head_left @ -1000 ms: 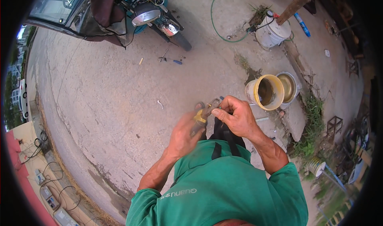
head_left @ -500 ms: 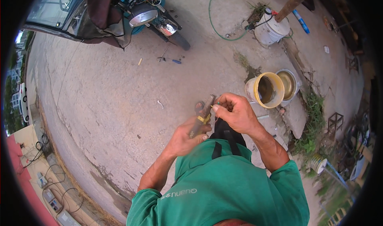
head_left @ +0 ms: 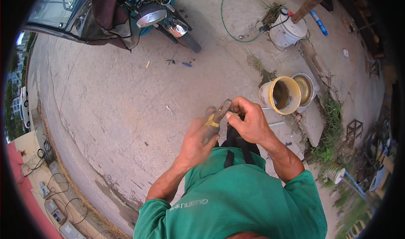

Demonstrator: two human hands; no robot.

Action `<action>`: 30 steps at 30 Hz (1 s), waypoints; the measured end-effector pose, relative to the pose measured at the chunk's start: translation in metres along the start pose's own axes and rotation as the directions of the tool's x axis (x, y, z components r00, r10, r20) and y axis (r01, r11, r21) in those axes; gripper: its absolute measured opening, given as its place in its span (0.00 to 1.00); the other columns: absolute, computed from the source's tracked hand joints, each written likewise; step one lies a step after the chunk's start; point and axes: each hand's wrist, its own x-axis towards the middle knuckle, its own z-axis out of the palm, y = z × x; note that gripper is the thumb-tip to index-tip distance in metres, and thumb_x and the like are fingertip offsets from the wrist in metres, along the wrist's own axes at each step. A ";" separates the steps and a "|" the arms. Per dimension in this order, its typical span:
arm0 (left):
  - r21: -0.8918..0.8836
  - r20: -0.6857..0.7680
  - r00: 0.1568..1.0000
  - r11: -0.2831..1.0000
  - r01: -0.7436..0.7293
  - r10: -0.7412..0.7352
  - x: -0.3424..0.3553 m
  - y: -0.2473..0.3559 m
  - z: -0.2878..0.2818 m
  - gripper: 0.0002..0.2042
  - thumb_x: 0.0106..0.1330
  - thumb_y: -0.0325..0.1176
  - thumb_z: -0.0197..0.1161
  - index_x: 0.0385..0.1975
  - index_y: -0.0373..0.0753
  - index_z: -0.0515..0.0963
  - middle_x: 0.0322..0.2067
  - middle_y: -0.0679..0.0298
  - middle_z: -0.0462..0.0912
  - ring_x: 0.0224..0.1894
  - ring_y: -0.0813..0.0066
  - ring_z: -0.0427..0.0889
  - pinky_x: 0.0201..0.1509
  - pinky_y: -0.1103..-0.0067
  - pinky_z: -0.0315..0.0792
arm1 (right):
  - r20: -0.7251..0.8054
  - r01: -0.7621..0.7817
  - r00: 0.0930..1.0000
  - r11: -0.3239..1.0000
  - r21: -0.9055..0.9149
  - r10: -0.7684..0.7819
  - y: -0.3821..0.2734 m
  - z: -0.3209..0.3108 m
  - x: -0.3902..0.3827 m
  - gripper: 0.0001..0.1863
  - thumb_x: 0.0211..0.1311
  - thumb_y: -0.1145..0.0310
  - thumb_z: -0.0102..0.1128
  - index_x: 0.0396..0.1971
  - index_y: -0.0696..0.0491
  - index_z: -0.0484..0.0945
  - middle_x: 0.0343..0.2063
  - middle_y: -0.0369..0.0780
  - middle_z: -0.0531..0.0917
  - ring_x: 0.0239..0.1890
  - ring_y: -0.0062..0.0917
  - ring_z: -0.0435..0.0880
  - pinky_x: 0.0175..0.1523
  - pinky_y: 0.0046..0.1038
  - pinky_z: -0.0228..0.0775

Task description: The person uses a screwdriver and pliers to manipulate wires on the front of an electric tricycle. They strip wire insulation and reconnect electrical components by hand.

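Observation:
In front of my green shirt, both my hands meet. My left hand (head_left: pixel 195 144) is closed round the handles of a pair of pliers (head_left: pixel 223 108), which have dark grips with yellow parts. Their metal jaws point up and to the right, right beside the fingertips of my right hand (head_left: pixel 253 123). Thumb and forefinger of that right hand are pinched together at the jaws. Something small and greenish shows by its curled fingers, too little of it to name. Whether the jaws bite on anything cannot be seen.
A motorcycle's front wheel (head_left: pixel 190 43) stands ahead on the left. On the concrete near it lies a blue-handled screwdriver (head_left: pixel 186 64). To the right are a yellowish bucket (head_left: pixel 266 93), a round metal-coloured basin (head_left: pixel 311 87), a white bucket (head_left: pixel 287 33) and a green hose (head_left: pixel 223 20).
The pliers have turned in my left hand, and their jaws have moved slightly right, against my right fingertips. My left hand has risen a little; my right hand has barely moved.

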 end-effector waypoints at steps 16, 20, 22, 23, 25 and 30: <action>-0.002 0.062 0.998 1.000 0.021 -0.021 -0.001 -0.003 0.002 0.10 0.59 0.23 0.69 0.40 0.32 0.83 0.55 0.53 0.78 0.56 0.54 0.78 0.59 0.68 0.74 | 0.033 0.097 0.995 0.995 -0.004 -0.097 0.017 -0.008 -0.003 0.14 0.61 0.63 0.72 0.28 0.58 0.79 0.15 0.38 0.75 0.18 0.22 0.71 0.26 0.29 0.64; 0.030 0.020 1.000 0.999 -0.013 0.012 -0.002 -0.007 0.003 0.10 0.59 0.22 0.69 0.41 0.32 0.83 0.55 0.52 0.77 0.56 0.53 0.78 0.58 0.68 0.74 | 0.008 0.084 0.996 0.996 -0.022 -0.084 0.019 -0.010 -0.005 0.15 0.61 0.64 0.72 0.27 0.58 0.78 0.14 0.38 0.75 0.18 0.19 0.70 0.25 0.28 0.63; 0.131 -0.096 0.995 0.991 -0.008 0.020 -0.001 -0.003 -0.009 0.11 0.59 0.22 0.69 0.42 0.32 0.83 0.55 0.52 0.77 0.56 0.54 0.79 0.58 0.68 0.74 | -0.090 0.036 0.995 0.995 -0.094 -0.044 0.037 -0.022 -0.004 0.16 0.61 0.65 0.73 0.25 0.59 0.77 0.14 0.38 0.76 0.20 0.15 0.70 0.25 0.26 0.63; 0.227 -0.213 0.976 0.974 0.012 0.038 0.001 -0.002 -0.017 0.11 0.59 0.21 0.68 0.42 0.32 0.83 0.55 0.52 0.77 0.55 0.54 0.79 0.58 0.68 0.74 | -0.092 0.033 0.995 0.995 -0.096 -0.042 0.041 -0.026 -0.005 0.16 0.61 0.65 0.73 0.25 0.59 0.77 0.14 0.38 0.76 0.20 0.15 0.70 0.25 0.26 0.63; 0.144 -0.230 0.972 0.990 -0.016 0.049 0.013 0.002 -0.031 0.12 0.58 0.21 0.69 0.42 0.31 0.83 0.55 0.52 0.77 0.54 0.56 0.79 0.57 0.68 0.74 | -0.157 0.023 0.987 1.000 -0.005 -0.024 0.045 -0.033 -0.007 0.17 0.62 0.66 0.73 0.23 0.59 0.75 0.14 0.35 0.75 0.21 0.13 0.70 0.26 0.25 0.63; 0.075 -0.095 0.995 0.997 -0.035 0.042 0.012 -0.006 -0.020 0.12 0.59 0.23 0.70 0.43 0.31 0.82 0.56 0.53 0.77 0.54 0.58 0.80 0.56 0.70 0.74 | -0.047 -0.014 0.999 0.971 0.238 0.026 0.040 -0.028 -0.003 0.17 0.73 0.59 0.56 0.32 0.58 0.79 0.23 0.34 0.78 0.27 0.14 0.74 0.33 0.22 0.66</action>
